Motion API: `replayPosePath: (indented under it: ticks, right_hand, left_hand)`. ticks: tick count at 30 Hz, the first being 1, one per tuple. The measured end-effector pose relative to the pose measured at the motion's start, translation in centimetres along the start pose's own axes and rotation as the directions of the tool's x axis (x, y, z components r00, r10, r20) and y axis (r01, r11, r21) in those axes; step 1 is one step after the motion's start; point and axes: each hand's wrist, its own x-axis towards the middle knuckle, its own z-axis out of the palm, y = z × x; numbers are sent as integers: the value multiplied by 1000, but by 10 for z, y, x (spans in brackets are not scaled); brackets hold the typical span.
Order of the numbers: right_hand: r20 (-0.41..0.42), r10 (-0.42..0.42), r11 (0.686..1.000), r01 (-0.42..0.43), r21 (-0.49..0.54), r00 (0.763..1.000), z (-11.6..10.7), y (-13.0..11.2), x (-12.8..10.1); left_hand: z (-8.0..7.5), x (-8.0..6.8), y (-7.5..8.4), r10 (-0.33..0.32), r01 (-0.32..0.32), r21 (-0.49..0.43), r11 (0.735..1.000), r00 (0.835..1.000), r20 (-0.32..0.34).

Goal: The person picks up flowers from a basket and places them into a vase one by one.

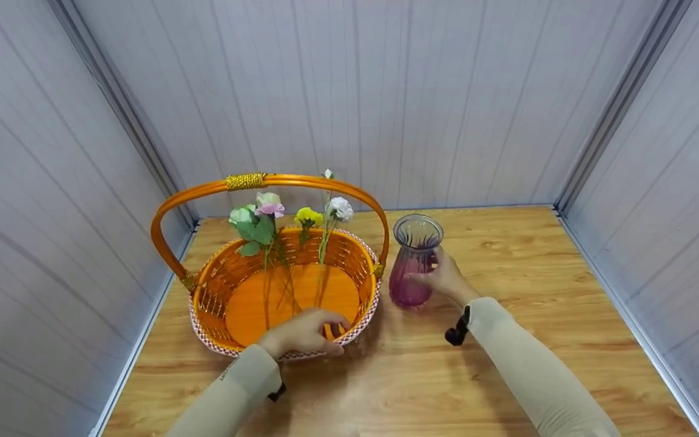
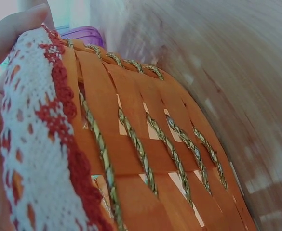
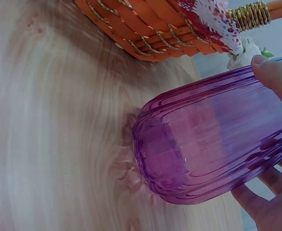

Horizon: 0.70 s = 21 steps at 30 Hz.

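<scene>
An orange woven basket [image 1: 216,291] with a tall handle and a red-and-white lace rim stands on the wooden table [image 1: 507,364]. Several artificial flowers [image 1: 289,218] lean against its far wall. My left hand [image 1: 307,332] grips the basket's near rim [image 2: 39,144], fingers curled over the lace. A ribbed purple glass vase [image 1: 413,261] stands upright just right of the basket. My right hand [image 1: 443,279] holds the vase's body [image 3: 213,144], thumb on one side and fingers round the other.
Grey panelled walls [image 1: 386,91] close in the table on three sides. Bare wood lies to the right of the vase and along the front edge.
</scene>
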Motion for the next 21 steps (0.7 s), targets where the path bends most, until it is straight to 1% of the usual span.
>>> replayPosePath:
  ticks: [5, 11, 21]
  right_hand:
    - [-2, 18, 1000, -18, -14, 1000, 1, 3, -8]
    - [3, 29, 999, -29, -26, 1000, 3, 1, -21]
    - [9, -6, 999, 7, -33, 1000, 5, -1, -36]
  left_hand:
    - [0, 0, -1, -8, 8, -12, 1000, 1000, 4]
    - [-1, -1, -1, 1, -1, -22, 1000, 1000, 6]
    - [-2, 0, 0, 4, -4, -13, 1000, 1000, 1]
